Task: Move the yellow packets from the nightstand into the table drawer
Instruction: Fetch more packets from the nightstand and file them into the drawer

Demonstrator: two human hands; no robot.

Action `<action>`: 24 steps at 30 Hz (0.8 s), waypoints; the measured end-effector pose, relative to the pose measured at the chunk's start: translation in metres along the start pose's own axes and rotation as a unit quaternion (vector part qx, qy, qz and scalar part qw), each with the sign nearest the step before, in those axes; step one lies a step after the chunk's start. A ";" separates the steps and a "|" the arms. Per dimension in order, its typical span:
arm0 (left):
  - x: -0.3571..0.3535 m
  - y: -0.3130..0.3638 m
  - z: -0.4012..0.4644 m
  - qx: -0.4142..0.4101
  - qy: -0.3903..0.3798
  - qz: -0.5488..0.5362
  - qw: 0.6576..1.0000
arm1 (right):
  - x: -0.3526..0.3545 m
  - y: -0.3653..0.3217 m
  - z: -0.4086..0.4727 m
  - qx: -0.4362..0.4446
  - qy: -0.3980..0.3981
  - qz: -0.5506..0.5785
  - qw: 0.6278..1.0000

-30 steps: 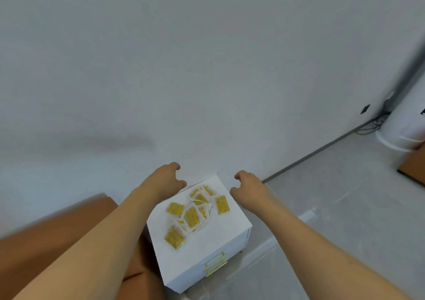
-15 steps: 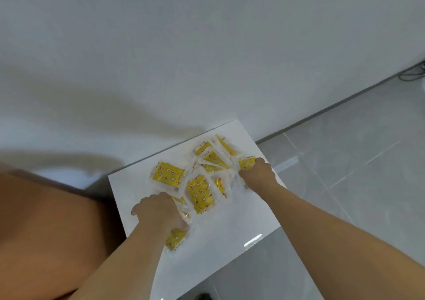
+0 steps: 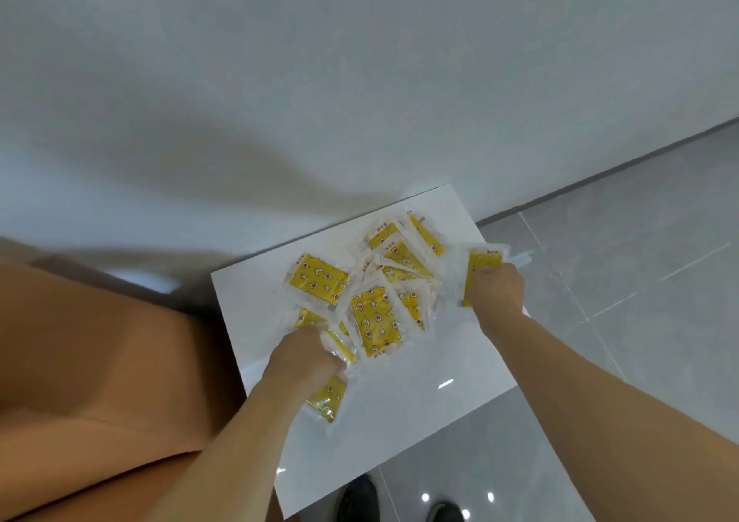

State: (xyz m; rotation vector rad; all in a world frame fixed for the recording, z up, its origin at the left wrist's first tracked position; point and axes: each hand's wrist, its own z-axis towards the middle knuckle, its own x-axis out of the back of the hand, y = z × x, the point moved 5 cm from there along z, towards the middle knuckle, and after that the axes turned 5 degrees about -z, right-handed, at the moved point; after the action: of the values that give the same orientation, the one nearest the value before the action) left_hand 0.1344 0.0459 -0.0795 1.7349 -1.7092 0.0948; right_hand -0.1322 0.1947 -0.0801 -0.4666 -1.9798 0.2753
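Fingers of the right hand [image 3: 496,291] pinch one yellow packet [image 3: 482,267] and those of the left hand [image 3: 304,357] grip another [image 3: 328,399], while the remaining packets [image 3: 374,319] lie heaped on the white nightstand [image 3: 420,413], so nothing has reached the drawer, which is out of view

The nightstand [image 3: 420,413] fills the lower centre of the frame, its far edge against the wall [image 3: 360,81]. The packets [image 3: 374,317] lie heaped on its far half. My left hand [image 3: 306,357] rests at the heap's near left, my right hand [image 3: 496,291] at its right edge. The floor [image 3: 640,281] lies right, my shoes [image 3: 362,499] at bottom centre.
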 end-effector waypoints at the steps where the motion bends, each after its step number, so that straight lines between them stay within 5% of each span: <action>1: 0.004 0.001 -0.003 -0.007 -0.008 -0.014 1.000 | 0.008 -0.006 -0.009 0.009 0.006 0.050 0.999; 4: 0.019 -0.001 -0.012 -0.016 -0.018 -0.048 0.999 | 0.019 -0.028 -0.051 0.077 -0.078 0.128 0.986; 7: 0.041 -0.008 -0.011 0.014 -0.013 -0.082 0.996 | -0.005 -0.044 -0.097 0.141 -0.238 0.042 0.960; 9: 0.057 -0.010 -0.008 0.025 -0.009 -0.130 0.991 | -0.031 -0.048 -0.114 0.202 -0.270 -0.088 0.937; 13: 0.072 -0.012 -0.005 0.015 -0.007 -0.160 0.987 | -0.066 -0.044 -0.130 0.257 -0.206 -0.273 0.904; 17: 0.070 -0.019 -0.001 0.005 0.012 -0.156 0.988 | -0.072 -0.046 -0.136 0.253 -0.104 -0.314 0.909; 24: 0.064 -0.022 -0.001 0.007 0.009 -0.196 0.980 | -0.075 -0.052 -0.132 0.256 -0.057 -0.360 0.895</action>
State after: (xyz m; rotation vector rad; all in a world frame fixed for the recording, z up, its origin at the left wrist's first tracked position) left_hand 0.1628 -0.0105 -0.0559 2.0400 -1.3258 -0.0567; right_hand 0.0052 0.1135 -0.0633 0.6326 -1.9498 0.3339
